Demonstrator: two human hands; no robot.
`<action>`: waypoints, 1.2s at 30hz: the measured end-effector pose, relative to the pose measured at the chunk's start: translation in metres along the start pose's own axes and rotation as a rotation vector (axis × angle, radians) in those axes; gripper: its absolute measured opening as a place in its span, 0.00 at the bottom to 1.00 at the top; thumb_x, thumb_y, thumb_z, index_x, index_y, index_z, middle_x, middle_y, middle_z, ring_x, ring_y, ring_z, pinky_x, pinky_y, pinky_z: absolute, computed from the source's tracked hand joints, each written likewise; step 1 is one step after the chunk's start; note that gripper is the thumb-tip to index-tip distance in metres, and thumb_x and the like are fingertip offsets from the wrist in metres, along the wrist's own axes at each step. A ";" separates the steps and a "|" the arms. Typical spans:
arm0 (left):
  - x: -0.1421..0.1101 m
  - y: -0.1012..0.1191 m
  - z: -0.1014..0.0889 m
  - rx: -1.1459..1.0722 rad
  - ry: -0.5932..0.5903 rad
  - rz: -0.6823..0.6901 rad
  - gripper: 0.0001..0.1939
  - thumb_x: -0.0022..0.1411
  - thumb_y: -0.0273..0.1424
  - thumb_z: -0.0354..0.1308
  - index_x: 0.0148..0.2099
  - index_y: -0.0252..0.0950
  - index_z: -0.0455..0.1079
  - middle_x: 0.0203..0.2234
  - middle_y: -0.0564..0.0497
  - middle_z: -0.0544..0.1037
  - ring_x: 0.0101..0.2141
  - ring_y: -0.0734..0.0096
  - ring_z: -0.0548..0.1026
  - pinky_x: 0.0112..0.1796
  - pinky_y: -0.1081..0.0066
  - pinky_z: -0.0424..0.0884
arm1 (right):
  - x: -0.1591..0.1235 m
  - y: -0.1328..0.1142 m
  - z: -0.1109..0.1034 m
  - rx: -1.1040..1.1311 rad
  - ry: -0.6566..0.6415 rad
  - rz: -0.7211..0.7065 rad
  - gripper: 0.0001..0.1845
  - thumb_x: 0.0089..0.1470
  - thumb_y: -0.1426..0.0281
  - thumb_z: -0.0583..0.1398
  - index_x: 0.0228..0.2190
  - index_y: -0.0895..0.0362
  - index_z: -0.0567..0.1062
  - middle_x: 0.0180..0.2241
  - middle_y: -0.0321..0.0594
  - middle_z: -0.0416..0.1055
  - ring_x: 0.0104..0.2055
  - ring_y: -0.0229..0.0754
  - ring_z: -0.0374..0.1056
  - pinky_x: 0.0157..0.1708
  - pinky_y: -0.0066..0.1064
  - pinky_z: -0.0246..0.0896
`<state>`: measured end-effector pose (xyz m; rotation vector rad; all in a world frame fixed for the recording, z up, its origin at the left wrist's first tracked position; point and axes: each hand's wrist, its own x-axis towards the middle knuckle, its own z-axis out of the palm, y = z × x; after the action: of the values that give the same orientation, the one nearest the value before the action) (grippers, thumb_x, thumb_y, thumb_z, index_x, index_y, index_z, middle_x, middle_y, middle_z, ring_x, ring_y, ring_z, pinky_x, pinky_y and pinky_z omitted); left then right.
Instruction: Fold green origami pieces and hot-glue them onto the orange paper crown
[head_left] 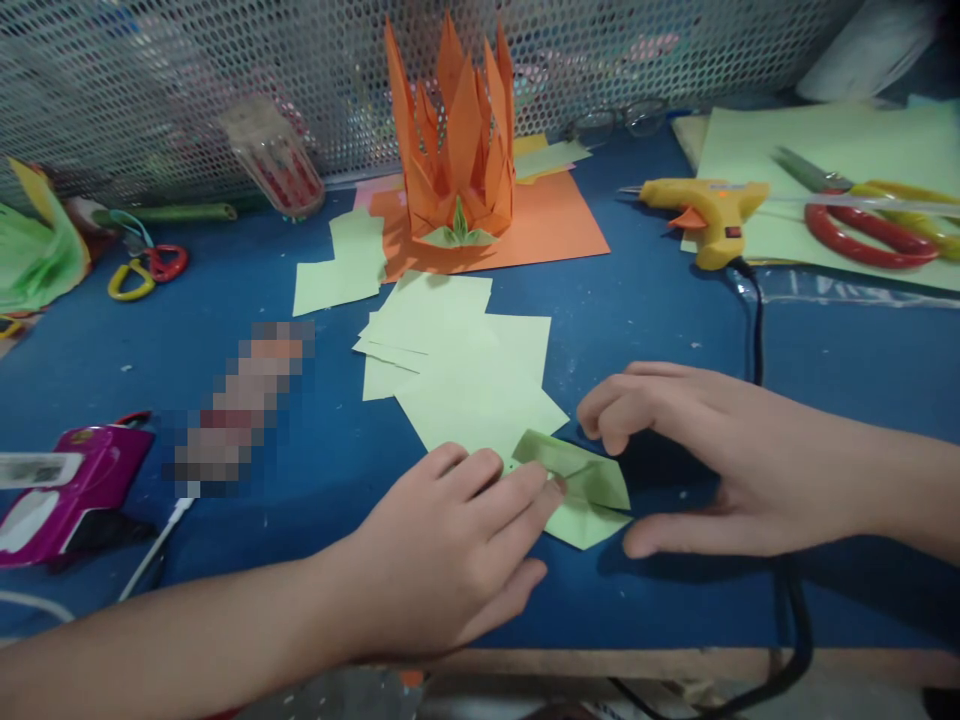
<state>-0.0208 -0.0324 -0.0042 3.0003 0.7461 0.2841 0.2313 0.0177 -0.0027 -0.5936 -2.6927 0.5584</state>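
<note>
A small folded piece of light green paper (589, 490) lies near the front of the blue table, one flap raised and creased. My left hand (472, 550) holds it down by its left part, fingertips on the paper and the thumb apart from it. At its right end my right hand (705, 460) hovers with thumb and fingers apart, holding nothing. Just beyond, several light green paper sheets (469, 350) overlap in a loose pile. An orange folded-paper piece with tall points (461, 150) stands behind them on an orange sheet (562, 225), a small green folded piece (459, 235) at its front.
A yellow glue gun (705, 210) and large scissors (862, 220) lie at the back right. Small scissors (146, 270), a clear jar (277, 160), a purple packet (82, 490) and a pixelated object (240, 410) with a white cable are leftward. Perforated metal mesh (315, 60) borders the back.
</note>
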 end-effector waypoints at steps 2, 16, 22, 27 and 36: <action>-0.001 0.002 0.002 0.005 0.067 -0.040 0.16 0.67 0.33 0.50 0.51 0.29 0.70 0.42 0.47 0.77 0.37 0.63 0.69 0.34 0.64 0.67 | 0.002 0.000 0.004 -0.035 -0.004 0.001 0.18 0.55 0.57 0.60 0.38 0.55 0.62 0.36 0.40 0.70 0.37 0.41 0.69 0.37 0.35 0.61; 0.002 -0.011 0.006 -0.065 0.179 -0.168 0.11 0.67 0.30 0.50 0.43 0.29 0.72 0.47 0.43 0.77 0.44 0.60 0.70 0.43 0.61 0.71 | 0.007 -0.002 0.021 -0.184 0.187 0.157 0.18 0.59 0.65 0.57 0.49 0.59 0.64 0.43 0.46 0.69 0.43 0.44 0.67 0.39 0.36 0.64; 0.003 -0.012 0.008 -0.159 0.167 -0.153 0.09 0.67 0.28 0.50 0.42 0.29 0.71 0.48 0.43 0.77 0.45 0.59 0.70 0.43 0.59 0.71 | 0.006 0.002 0.023 -0.195 0.143 0.118 0.17 0.60 0.64 0.56 0.48 0.59 0.69 0.43 0.48 0.68 0.44 0.47 0.66 0.40 0.40 0.64; 0.003 -0.013 0.009 -0.245 0.154 -0.156 0.10 0.67 0.26 0.50 0.48 0.28 0.68 0.47 0.44 0.76 0.46 0.62 0.70 0.48 0.62 0.68 | 0.006 0.004 0.024 -0.136 0.147 0.098 0.16 0.60 0.65 0.56 0.47 0.58 0.71 0.42 0.47 0.69 0.43 0.45 0.66 0.40 0.40 0.64; 0.004 -0.014 0.007 -0.343 0.115 -0.191 0.12 0.67 0.26 0.50 0.51 0.28 0.65 0.48 0.43 0.75 0.44 0.64 0.68 0.47 0.64 0.68 | 0.009 0.006 0.020 0.019 0.148 0.165 0.16 0.58 0.62 0.58 0.46 0.55 0.74 0.41 0.45 0.70 0.43 0.44 0.68 0.40 0.35 0.67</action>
<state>-0.0220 -0.0182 -0.0111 2.5890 0.8836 0.5200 0.2179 0.0211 -0.0205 -0.8239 -2.5117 0.5581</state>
